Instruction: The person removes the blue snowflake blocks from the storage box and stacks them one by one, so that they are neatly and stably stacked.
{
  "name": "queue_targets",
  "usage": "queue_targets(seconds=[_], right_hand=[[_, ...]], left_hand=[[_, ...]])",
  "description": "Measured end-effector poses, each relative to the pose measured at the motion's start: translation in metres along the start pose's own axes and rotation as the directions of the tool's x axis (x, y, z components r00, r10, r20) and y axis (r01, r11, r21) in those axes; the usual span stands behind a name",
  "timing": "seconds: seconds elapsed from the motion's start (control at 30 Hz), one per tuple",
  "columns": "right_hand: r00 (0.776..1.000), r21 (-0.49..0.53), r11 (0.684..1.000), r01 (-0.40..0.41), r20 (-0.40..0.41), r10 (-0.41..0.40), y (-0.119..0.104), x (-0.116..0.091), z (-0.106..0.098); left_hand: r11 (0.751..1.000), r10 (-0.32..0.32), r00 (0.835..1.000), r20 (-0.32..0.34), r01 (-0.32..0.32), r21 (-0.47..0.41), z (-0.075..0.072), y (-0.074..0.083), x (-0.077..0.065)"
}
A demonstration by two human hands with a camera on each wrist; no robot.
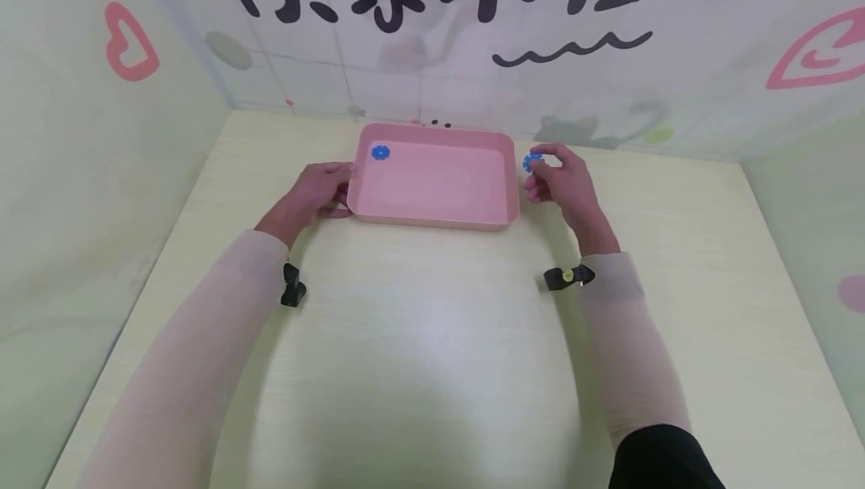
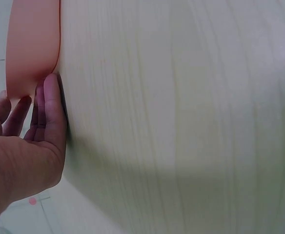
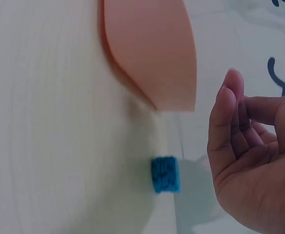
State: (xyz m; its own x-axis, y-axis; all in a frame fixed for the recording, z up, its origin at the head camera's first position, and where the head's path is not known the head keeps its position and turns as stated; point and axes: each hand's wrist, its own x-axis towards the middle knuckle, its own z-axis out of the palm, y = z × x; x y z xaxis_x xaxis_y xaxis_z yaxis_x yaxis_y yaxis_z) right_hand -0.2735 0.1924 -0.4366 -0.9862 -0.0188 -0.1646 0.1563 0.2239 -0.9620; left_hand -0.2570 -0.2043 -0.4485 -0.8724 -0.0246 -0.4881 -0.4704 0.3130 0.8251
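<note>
A shallow pink tray (image 1: 432, 223) lies flat on the table near the back wall. Inside its far left part is a blue flower-shaped disc (image 1: 381, 152). My left hand (image 1: 317, 190) holds the tray's left end, fingertips at the rim and along the outer wall. Just past the tray's right end, my right hand (image 1: 561, 181) hovers with thumb and fingers drawn near each other. Below it stands a small stack of blue discs (image 3: 165, 174), partly covered by the fingers in the head view. In the right wrist view nothing shows within this hand.
The pale wooden table (image 1: 419, 339) meets a printed wall cloth (image 1: 459, 91) right behind the tray. Light side panels (image 1: 81, 173) stand at left and right. A small black camera (image 1: 293, 285) is worn on each wrist.
</note>
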Motion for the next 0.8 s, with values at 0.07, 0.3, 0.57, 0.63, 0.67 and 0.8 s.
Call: queue_targets(seconds=[0.07,0.3,0.57,0.63,0.67,0.8], right_hand=[[1.0,0.033,0.999,-0.015,-0.014,0.015,0.004,0.0,-0.008],[0.995,0.102,0.992,-0.075,-0.058,0.081,0.017,0.001,-0.026],[0.988,0.073,0.988,-0.134,-0.06,0.139,0.028,0.007,-0.033],[0.988,0.079,0.986,-0.145,-0.048,0.149,0.031,0.008,-0.033],[0.987,0.08,0.985,-0.15,-0.041,0.154,0.032,0.009,-0.033],[0.986,0.069,0.984,-0.165,-0.026,0.167,0.035,0.012,-0.031]], left_hand=[[1.0,0.003,1.0,0.002,-0.003,-0.001,0.0,0.0,0.0],[1.0,0.01,1.0,0.006,-0.01,-0.008,0.0,0.0,-0.001],[1.0,0.003,1.0,0.001,-0.003,-0.007,-0.001,-0.001,0.002],[1.0,0.001,1.0,0.002,-0.001,-0.005,-0.001,-0.002,0.002],[1.0,0.001,1.0,-0.001,-0.001,-0.008,-0.001,-0.001,0.002],[1.0,-0.004,1.0,0.001,0.004,-0.009,-0.001,-0.001,0.001]])
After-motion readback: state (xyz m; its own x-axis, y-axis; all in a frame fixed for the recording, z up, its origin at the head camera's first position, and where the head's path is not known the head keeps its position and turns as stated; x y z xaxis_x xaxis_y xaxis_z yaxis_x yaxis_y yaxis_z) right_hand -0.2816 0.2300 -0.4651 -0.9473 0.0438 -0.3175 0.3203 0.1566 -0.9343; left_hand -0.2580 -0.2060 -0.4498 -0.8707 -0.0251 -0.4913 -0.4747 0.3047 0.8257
